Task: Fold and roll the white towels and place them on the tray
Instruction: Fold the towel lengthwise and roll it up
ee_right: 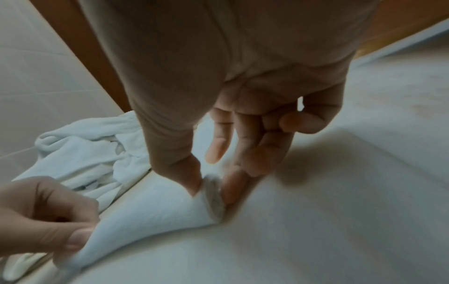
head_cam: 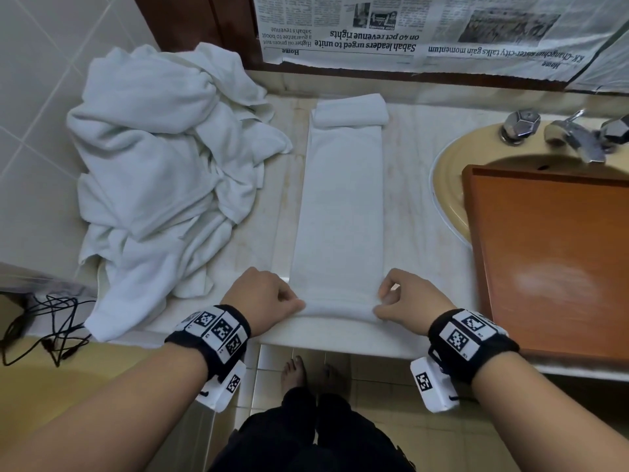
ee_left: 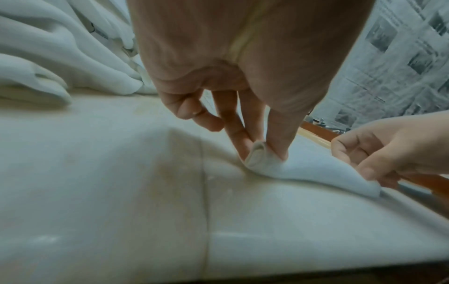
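We have the folded towel [head_cam: 340, 212] lying as a long strip down the desk [head_cam: 408, 185], its near end turned into a first small roll. It looks soft, limp and light, so we judge it will slump unless taken at both ends of the roll. Our left hand [head_cam: 263, 294] pinches the roll's left end between thumb and fingertips; our right hand [head_cam: 406, 298] pinches the right end likewise. A heap of towels [head_cam: 163, 178] lies left, a finished roll [head_cam: 350, 110] beyond, the tray [head_cam: 551, 253] right.
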`<state>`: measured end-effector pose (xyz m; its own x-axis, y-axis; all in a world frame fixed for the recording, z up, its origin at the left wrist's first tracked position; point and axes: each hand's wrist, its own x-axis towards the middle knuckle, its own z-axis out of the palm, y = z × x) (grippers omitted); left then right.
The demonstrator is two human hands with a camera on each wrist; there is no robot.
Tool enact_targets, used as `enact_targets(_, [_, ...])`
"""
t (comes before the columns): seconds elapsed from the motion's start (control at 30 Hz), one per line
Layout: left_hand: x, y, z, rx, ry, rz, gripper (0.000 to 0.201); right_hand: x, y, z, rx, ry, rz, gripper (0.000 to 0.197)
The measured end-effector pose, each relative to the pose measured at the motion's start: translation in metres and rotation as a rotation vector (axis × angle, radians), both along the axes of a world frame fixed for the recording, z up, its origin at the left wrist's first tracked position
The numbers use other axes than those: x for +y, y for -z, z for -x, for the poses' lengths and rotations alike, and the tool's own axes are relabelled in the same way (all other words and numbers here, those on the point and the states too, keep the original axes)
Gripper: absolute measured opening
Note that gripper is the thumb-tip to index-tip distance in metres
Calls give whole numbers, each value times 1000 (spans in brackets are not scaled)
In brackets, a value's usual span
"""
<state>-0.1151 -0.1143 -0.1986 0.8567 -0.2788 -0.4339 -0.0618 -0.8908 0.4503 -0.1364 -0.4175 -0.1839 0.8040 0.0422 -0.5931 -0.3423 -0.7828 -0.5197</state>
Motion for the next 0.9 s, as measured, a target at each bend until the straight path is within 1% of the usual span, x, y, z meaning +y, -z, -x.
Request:
enact_targets(0.07, [-5, -1, -2, 10, -52, -20, 24, 2, -2, 1, -18, -17, 21, 23])
enact_targets(0.13, [-11, -5, -1, -49, -66, -36, 22, 4, -4, 5, -73, -77, 47, 20])
enact_targets(0.23, [-17, -9, 6, -147, -44, -30, 18, 9, -4, 17, -208, -205, 111, 13])
enact_targets(0.3, [-20, -5, 15, -246, 24, -36, 13, 13, 3, 27, -309, -279, 159, 18])
enact_targets(0.37, [-21, 3, 27, -393, 104, -29, 9, 17, 12, 38, -419, -319, 188, 21])
enact_targets(0.43, [-20, 10, 37, -516, 134, -19, 7, 18, 19, 47, -509, -316, 175, 25])
enact_targets(0.5, [-18, 16, 43, -583, 141, -33, 8, 17, 23, 53, -563, -307, 159, 30])
enact_targets(0.57, [-16, 20, 47, -612, 156, -60, 9, 15, 24, 56, -599, -302, 150, 34])
enact_targets(0.67, [-15, 24, 55, -613, 200, -76, 27, 14, 26, 59, -650, -303, 152, 38])
enact_targets(0.73, [-15, 26, 57, -621, 221, -85, 33, 14, 28, 58, -673, -308, 161, 39])
enact_targets(0.8, [-15, 29, 56, -644, 228, -94, 32, 15, 29, 56, -690, -312, 180, 38])
enact_targets(0.9, [-15, 32, 52, -665, 236, -99, 21, 17, 30, 52, -696, -324, 227, 34])
